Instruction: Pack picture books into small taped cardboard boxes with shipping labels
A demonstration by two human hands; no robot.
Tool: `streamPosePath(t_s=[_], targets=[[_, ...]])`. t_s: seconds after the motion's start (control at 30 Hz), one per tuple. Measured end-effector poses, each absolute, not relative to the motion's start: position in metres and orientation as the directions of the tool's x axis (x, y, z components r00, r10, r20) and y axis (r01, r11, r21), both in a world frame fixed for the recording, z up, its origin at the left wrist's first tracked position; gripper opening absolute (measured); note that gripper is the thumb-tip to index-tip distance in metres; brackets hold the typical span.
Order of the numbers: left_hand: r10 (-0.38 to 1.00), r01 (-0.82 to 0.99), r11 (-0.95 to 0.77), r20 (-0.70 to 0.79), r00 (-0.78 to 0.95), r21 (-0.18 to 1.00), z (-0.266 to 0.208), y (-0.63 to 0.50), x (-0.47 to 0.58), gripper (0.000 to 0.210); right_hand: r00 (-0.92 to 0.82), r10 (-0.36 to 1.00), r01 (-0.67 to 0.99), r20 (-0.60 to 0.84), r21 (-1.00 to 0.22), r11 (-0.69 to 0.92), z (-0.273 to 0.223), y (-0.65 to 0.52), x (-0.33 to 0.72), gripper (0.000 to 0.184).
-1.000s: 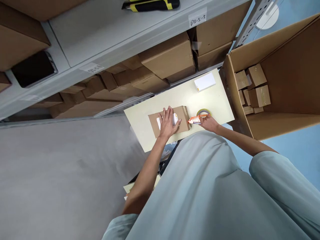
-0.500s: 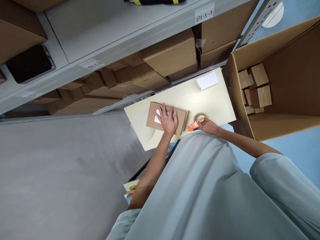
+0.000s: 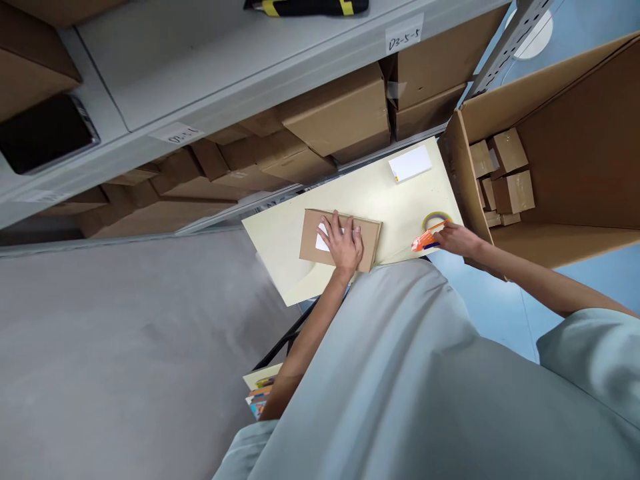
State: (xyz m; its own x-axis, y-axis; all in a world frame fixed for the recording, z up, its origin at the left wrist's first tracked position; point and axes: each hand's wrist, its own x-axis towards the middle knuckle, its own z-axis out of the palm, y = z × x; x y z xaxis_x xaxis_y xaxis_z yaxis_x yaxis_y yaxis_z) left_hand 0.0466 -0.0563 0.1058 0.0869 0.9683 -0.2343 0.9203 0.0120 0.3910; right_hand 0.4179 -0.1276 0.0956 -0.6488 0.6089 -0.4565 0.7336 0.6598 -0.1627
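A small cardboard box (image 3: 311, 239) with a white label (image 3: 323, 237) lies on the cream tabletop (image 3: 270, 230). My left hand (image 3: 346, 248) rests on top of it, fingers spread, partly covering the label. To the right, my right hand (image 3: 456, 239) grips an orange tape dispenser (image 3: 425, 239) that carries a roll of tape (image 3: 437, 217). The dispenser is close to the table's front right edge, apart from the box. A faint clear strip seems to run between box and dispenser; I cannot tell for certain that it is tape.
A white pad or flat box (image 3: 410, 164) lies at the table's back right. Right of the table stands a large open carton (image 3: 565, 237) with several small boxes (image 3: 517, 191). Behind are shelves (image 3: 220, 100) with boxes, a black device (image 3: 47, 133) and a yellow-black cutter (image 3: 310, 7).
My right hand has moved right with the tape dispenser, away from the box. My left hand stays on the box. The camera view has shifted slightly.
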Motion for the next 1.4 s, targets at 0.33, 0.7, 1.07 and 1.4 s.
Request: streamPosePath(t_s=[0.33, 0.7, 1.07, 1.4], targets=[[0.918, 0.885, -0.147, -0.272, 0.288, 0.441, 0.109, -0.065, 0.048, 0.051, -0.629, 0.647, 0.751, -0.431, -0.119, 0.65, 0.085, -0.032, 0.377, 0.043], [0.943, 0.875, -0.19, -0.165, 0.289, 0.446, 0.097, -0.068, 0.051, 0.044, -0.381, 0.7, 0.92, -0.604, -0.171, 0.354, 0.113, -0.069, 0.329, 0.052], [0.942, 0.834, -0.187, -0.145, 0.301, 0.52, 0.095, -0.068, 0.057, 0.044, -0.04, 0.806, 0.994, -0.591, -0.102, -0.026, 0.121, -0.058, 0.297, 0.051], [0.926, 0.747, -0.277, -0.039, 0.376, 0.604, 0.105, -0.069, 0.059, 0.044, -0.035, 0.874, 0.995, -0.485, -0.097, -0.014, 0.193, -0.014, 0.297, 0.068]])
